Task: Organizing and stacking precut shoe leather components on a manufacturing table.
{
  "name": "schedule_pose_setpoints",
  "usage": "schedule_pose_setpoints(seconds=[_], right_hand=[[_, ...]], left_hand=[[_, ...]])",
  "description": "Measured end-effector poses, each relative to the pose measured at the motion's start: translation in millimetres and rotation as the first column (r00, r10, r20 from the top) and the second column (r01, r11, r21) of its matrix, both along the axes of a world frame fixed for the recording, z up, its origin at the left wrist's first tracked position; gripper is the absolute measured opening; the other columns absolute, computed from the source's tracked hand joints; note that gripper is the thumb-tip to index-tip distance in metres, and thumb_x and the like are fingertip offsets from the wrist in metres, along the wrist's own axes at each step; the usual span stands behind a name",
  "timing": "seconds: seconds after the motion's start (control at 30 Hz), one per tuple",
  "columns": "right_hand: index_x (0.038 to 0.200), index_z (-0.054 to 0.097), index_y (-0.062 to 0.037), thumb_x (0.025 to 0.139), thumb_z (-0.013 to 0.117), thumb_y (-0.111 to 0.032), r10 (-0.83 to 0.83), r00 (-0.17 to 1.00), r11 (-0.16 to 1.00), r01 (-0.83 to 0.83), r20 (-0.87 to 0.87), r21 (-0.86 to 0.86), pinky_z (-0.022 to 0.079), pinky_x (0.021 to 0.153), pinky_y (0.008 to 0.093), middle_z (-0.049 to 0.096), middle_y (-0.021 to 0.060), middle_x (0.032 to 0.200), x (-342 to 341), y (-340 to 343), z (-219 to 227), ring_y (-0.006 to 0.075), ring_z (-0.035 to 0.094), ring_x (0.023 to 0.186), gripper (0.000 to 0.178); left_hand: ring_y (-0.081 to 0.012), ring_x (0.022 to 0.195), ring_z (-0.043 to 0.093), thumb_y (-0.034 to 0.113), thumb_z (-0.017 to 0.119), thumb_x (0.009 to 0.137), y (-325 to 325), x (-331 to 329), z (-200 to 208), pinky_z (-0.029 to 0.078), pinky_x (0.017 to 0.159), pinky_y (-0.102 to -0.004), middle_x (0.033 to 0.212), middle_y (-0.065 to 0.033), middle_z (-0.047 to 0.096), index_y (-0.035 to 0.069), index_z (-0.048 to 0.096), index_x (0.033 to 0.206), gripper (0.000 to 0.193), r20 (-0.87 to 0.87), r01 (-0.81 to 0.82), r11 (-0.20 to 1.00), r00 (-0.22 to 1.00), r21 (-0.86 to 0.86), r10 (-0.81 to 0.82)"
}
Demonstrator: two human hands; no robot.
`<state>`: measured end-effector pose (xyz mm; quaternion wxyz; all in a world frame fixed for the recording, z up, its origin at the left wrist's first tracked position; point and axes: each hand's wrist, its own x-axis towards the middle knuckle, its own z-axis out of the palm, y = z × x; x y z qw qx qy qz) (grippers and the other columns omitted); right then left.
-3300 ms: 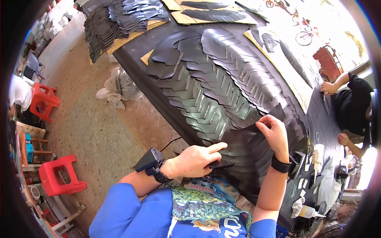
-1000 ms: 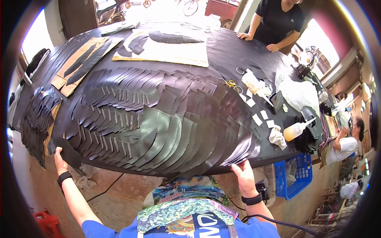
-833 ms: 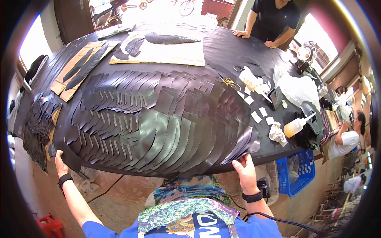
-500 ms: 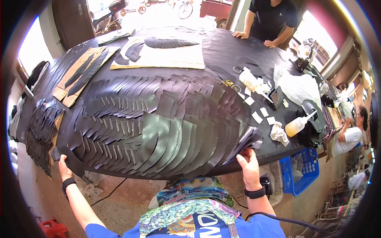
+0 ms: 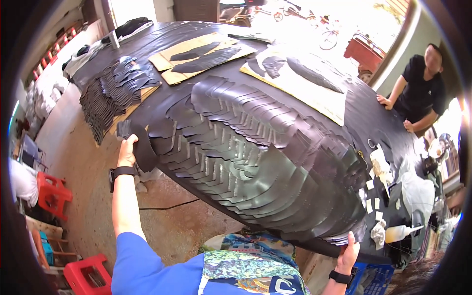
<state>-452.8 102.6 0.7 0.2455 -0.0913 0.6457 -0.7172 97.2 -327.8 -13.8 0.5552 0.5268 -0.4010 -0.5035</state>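
Rows of overlapping dark leather pieces [image 5: 275, 167] with curved outlines lie fanned out across the black-covered table. My left hand [image 5: 127, 150] is closed on one end of a curved black leather piece [image 5: 144, 150] at the table's near left edge, beside the left end of the rows. At the near right end, my right hand [image 5: 348, 254] has its fingers against a fanned stack of leather pieces [image 5: 339, 239]; the thumb points up and the other fingertips are partly hidden. Each of my wrists wears a black band.
Another pile of dark strips [image 5: 110, 96] rests at the left edge. Cardboard sheets [image 5: 169, 76] bear black cut pieces. White slips and a squeeze bottle [image 5: 397, 233] lie at the right. A person [image 5: 420, 91] leans on the far right edge. Red stools [image 5: 88, 278] stand on the floor.
The view has swung to the left, so the table appears further right and tilted. My left hand still grips the curved leather piece; my right hand stays by the stack at the right end.
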Motion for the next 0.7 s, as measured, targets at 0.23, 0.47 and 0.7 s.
schedule_pose_setpoints(seconds=[0.23, 0.47, 0.7], right_hand=[[0.114, 0.045, -0.0009, 0.078, 0.052, 0.000, 0.007, 0.993, 0.998, 0.000, 0.115, -0.062, 0.047, 0.079, 0.0314, 0.054, 0.0089, 0.108, -1, -3, -3, 0.0219, 0.055, 0.092, 0.037], [0.118, 0.044, -0.0026, 0.077, 0.051, 0.002, 0.018, 0.997, 0.995, -0.010, 0.078, -0.098, 0.046, 0.083, 0.0344, 0.053, 0.0088, 0.113, 1, 10, 0, 0.0229, 0.053, 0.098, 0.042], [0.114, 0.048, -0.0033, 0.078, 0.051, 0.000, 0.094, 0.969, 0.996, -0.089, 0.229, -0.033, 0.047, 0.080, 0.0354, 0.056, 0.0073, 0.109, -12, 37, -16, 0.0225, 0.055, 0.095, 0.037]], left_hand=[[-0.0097, 0.067, 0.053, 0.009, 0.052, 0.071, 6, 6, -10, 0.044, 0.065, -0.0233, 0.072, 0.0017, 0.055, 0.007, 0.057, 0.075, 0.007, -0.046, 0.004, 1.000, 0.999, -0.029, -0.005], [-0.0116, 0.084, 0.053, 0.008, 0.049, 0.071, 27, -20, 16, 0.043, 0.077, -0.0255, 0.093, 0.0010, 0.055, 0.003, 0.055, 0.100, 0.030, -0.085, 0.088, 0.989, 0.992, -0.121, -0.099], [-0.0110, 0.087, 0.050, 0.009, 0.050, 0.070, 37, -10, 13, 0.042, 0.079, -0.0255, 0.096, 0.0021, 0.052, 0.004, 0.054, 0.103, 0.034, -0.138, 0.029, 0.988, 0.989, -0.152, -0.051]])
